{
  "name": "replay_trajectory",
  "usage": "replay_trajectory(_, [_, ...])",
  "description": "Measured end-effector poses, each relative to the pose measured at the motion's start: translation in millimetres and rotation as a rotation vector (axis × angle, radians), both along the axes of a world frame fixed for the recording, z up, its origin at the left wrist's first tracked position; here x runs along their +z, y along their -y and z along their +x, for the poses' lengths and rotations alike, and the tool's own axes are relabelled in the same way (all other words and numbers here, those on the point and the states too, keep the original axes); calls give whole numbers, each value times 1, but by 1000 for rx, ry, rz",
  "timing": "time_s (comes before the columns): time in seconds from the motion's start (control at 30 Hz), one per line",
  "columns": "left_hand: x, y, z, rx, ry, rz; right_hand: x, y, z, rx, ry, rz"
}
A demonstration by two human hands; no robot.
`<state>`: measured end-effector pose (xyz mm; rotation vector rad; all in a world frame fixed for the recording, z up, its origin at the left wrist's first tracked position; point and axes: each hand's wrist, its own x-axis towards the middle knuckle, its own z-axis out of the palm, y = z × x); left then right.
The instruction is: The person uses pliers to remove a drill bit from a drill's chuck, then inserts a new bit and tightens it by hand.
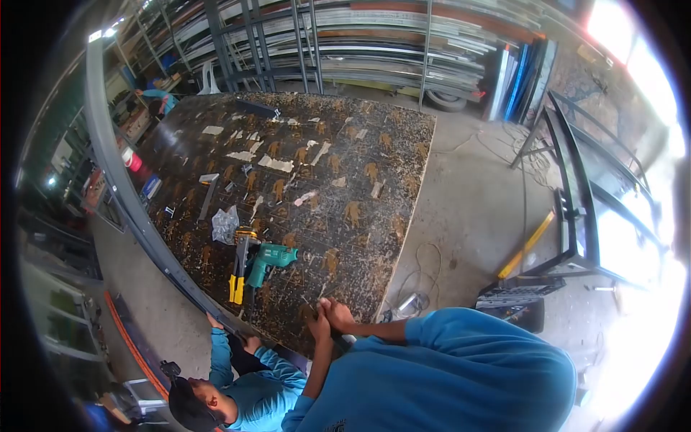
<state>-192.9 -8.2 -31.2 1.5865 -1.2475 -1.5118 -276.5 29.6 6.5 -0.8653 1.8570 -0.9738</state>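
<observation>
Both of my hands are close together at the near edge of the worn dark table (360, 248). My left hand (319, 326) has its fingers curled against my right hand (337, 315), which is closed in a pinch. A small thin item shows at the fingertips, too small to name. A green power drill (272, 261) lies up and to the left of my hands. Beside it is a tool with yellow handles (240, 270). A crumpled clear plastic bag (225, 224) rests just beyond these tools.
A co-worker in a blue top (263, 394) holds a long dark metal frame (155, 248) along the table's left side. Another person (160, 101) is at the far left. A yellow level (527, 245) and metal frames (583, 194) stand on the right.
</observation>
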Motion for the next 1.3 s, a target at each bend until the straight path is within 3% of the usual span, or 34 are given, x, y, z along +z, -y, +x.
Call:
replay_trajectory(0.1, [-17, 0, 3, -27, -33, -51, 9, -2, 1, -13, -70, -66])
replay_trajectory(0.17, [-20, -7, -6, 47, 106, -343, -3, 2, -2, -43, -46, -73])
replay_trajectory(0.2, [-2, -13, -15, 49, 101, -319, -8, 5, -6, -61, -31, -91])
replay_trajectory(0.27, [48, -16, -20, -34, 350, -187, -16, 1, -4, -76, -15, -124])
replay_trajectory(0.3, [43, -16, -23, -32, 352, -174, -18, 2, -7, -72, -13, -112])
replay_trajectory(0.37, [39, -18, -26, 67, 367, -426, -22, 1, -10, -29, -7, -128])
replay_trajectory(0.47, [52, -18, -28, -21, 496, -317, -29, 4, -13, -45, -133, -77])
replay_trajectory(0.53, [4, -12, -15, -39, 435, -541, -53, 7, -9, -66, -277, -179])
replay_trajectory(0.57, [26, -17, -28, 100, 414, -666, -43, 6, -13, -14, -288, 26])
replay_trajectory(0.6, [37, -20, -26, 56, 477, -333, -41, 5, -14, -31, -273, -200])
replay_trajectory(0.63, [41, -18, -24, 11, 619, -329, -25, 6, -13, -45, -89, 35])
replay_trajectory(0.67, [44, -17, -20, -57, 553, -394, -29, 9, -16, -21, -26, 16])
replay_trajectory(0.77, [8, -19, -17, 78, 546, -467, -26, 7, -8, -96, -91, 36])
replay_trajectory(0.83, [-6, -9, -16, 207, 552, -732, -2, 15, -4, -170, -8, 36])
replay_trajectory(0.93, [3, -15, -10, 155, 628, -692, -15, 13, 1, -163, -85, 176])
replay_trajectory(1.0, [30, -13, -13, 73, 498, -410, -14, 15, -5, -77, -55, 25])
replay_trajectory(1.17, [22, 1, 0, 10, 411, -189, -37, 24, -16, 85, -148, -73])
replay_trajectory(1.23, [6, 3, 11, 90, -383, 150, -45, 25, -22, 60, -31, -120])
replay_trajectory(1.27, [14, 5, 26, -54, -670, 347, -40, 26, -29, 78, 126, -75])
replay_trajectory(1.3, [17, 4, 29, -39, -665, 343, -42, 27, -33, 91, 134, -74])
